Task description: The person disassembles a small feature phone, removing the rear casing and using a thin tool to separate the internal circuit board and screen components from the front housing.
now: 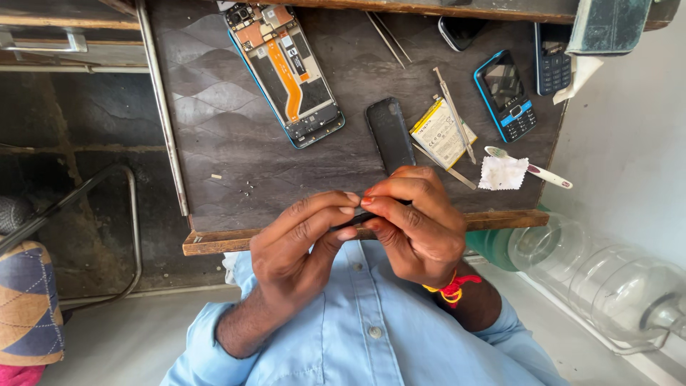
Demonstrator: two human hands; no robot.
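Observation:
My left hand (pixel 300 239) and my right hand (pixel 418 221) meet fingertip to fingertip just over the front edge of the wooden table (pixel 214 241). Between them they pinch a small dark part (pixel 359 216), mostly hidden by the fingers. A red thread is tied round my right wrist. Behind the hands lie a black phone back cover (pixel 389 134), a yellowish battery (pixel 439 134) and an opened phone (pixel 286 71) with an orange flex cable showing.
Tweezers (pixel 455 114) lie across the battery. A toothbrush (pixel 532 170) and a white cloth scrap (pixel 503 173) lie at the right. A blue keypad phone (pixel 506 94) and a dark one (pixel 552 64) lie further back. Tiny screws (pixel 246 188) dot the mat. A big clear bottle (pixel 593 275) lies below the table, right.

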